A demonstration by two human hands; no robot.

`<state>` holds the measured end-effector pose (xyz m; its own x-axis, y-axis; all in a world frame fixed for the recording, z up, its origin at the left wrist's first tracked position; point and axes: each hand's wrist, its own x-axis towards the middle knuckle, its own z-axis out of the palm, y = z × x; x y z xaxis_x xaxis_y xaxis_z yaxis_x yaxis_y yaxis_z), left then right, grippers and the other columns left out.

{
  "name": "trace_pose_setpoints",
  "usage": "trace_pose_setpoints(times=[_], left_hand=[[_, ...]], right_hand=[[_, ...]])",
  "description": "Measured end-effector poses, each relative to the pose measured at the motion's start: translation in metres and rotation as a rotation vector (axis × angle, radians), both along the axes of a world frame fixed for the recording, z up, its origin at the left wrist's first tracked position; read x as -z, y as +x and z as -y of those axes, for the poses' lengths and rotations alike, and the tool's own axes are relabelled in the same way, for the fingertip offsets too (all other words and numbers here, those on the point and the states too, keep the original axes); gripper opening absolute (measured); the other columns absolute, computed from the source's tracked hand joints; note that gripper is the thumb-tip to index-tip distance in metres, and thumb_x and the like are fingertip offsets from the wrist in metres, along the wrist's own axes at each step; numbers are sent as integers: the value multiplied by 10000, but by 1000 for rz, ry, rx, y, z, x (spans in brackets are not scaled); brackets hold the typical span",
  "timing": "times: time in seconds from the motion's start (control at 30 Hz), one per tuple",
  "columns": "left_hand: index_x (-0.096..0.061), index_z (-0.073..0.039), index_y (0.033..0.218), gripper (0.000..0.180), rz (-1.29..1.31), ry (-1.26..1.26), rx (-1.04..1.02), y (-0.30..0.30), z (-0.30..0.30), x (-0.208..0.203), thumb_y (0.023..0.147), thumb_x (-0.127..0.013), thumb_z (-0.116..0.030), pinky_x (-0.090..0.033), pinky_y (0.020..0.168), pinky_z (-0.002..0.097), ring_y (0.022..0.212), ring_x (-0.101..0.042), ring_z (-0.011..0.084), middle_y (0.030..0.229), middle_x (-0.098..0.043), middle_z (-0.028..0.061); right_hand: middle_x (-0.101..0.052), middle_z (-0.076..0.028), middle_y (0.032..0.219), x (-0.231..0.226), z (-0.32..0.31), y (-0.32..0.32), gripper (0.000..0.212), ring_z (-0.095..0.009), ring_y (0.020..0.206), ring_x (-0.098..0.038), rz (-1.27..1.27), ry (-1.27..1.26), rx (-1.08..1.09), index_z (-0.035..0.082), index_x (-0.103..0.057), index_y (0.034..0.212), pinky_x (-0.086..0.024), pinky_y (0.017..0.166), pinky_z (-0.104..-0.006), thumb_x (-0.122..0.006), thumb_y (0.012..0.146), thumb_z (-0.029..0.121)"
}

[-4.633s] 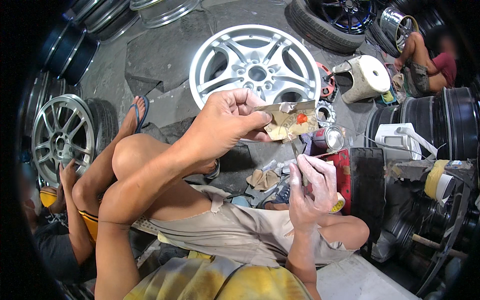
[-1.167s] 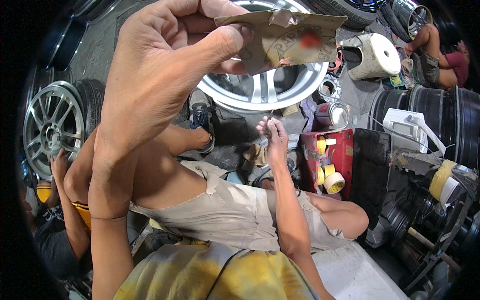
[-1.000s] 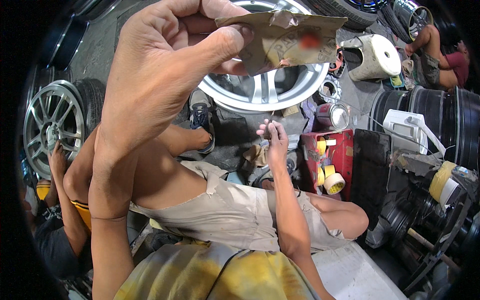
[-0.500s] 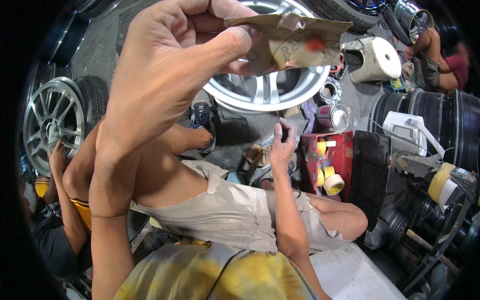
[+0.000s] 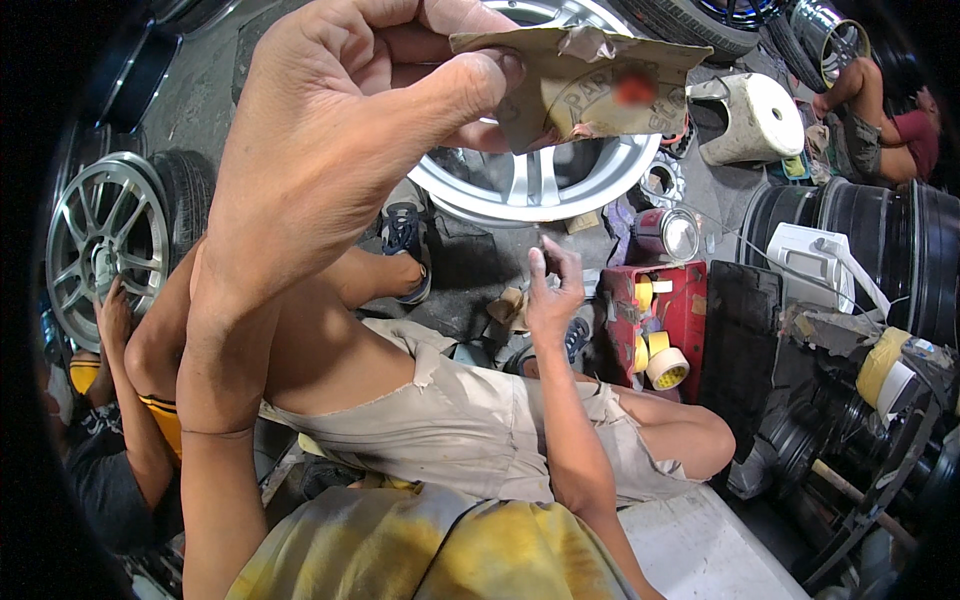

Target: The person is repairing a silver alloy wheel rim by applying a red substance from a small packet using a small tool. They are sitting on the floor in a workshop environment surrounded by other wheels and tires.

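Observation:
My left hand (image 5: 350,130) is raised close in front of me, thumb and fingers pinching the left end of a stiff piece of sandpaper (image 5: 555,85). Its brown, printed back shows, with a blurred red spot on the right half and torn pale patches along the edges. Lower down, my right hand (image 5: 556,292) hovers over my leg with thumb and fingertips drawn together. Something thin seems to stick up from those fingertips, too small to name. Behind the sandpaper lies a silver spoked wheel rim (image 5: 520,200), partly hidden by it and my left hand.
At my right are a red box (image 5: 690,330) with tape rolls (image 5: 667,368), a can (image 5: 668,234), a white stool (image 5: 752,120) and stacked rims (image 5: 840,215). A co-worker (image 5: 120,440) at left touches another wheel (image 5: 108,250); another person (image 5: 880,130) sits far right.
My right hand has shifted slightly left and down. My left hand and the sandpaper have barely moved.

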<state>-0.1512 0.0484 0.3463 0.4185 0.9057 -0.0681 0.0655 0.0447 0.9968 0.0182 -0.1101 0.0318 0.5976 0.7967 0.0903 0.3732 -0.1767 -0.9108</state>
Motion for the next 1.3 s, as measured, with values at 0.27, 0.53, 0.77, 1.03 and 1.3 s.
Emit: trace_pose_setpoints(times=[0.27,0.53,0.77,1.03,1.3], left_hand=[[-605,41,1034,92,45,2,-7,5,0,12,953,-649,45,-613,768,226,861,-706,95,998,-726,133],[-598,42,1037,93,64,-52,3,7,-2,8,953,-631,64,-632,789,256,905,-724,132,1042,-724,156],[-593,44,1039,100,60,-46,17,11,-3,12,949,-626,74,-634,780,253,891,-726,132,1034,-725,155],[-607,39,1011,83,-31,11,-31,7,-3,13,944,-655,52,-605,718,201,822,-702,81,979,-721,125],[-615,42,1004,76,-62,-9,-18,0,1,-7,946,-663,45,-594,690,184,792,-696,68,941,-729,115]], right_hand=[[-713,-101,1026,11,-6,14,244,-217,951,-665,-147,-9,119,2,-745,1105,-508,875,-339,-771,924,163],[-707,-106,982,6,-6,1,207,-235,914,-671,-83,5,88,2,-751,1071,-520,850,-356,-775,905,123],[-715,-121,980,1,-3,15,230,-259,912,-681,161,17,136,7,-756,1081,-524,863,-369,-780,901,147],[-707,-139,961,-5,-1,21,244,-292,889,-675,170,8,149,-1,-754,1103,-521,847,-392,-756,914,153],[-686,-150,943,-24,-5,8,238,-308,869,-667,196,14,53,-3,-752,1104,-518,828,-400,-737,922,150]])
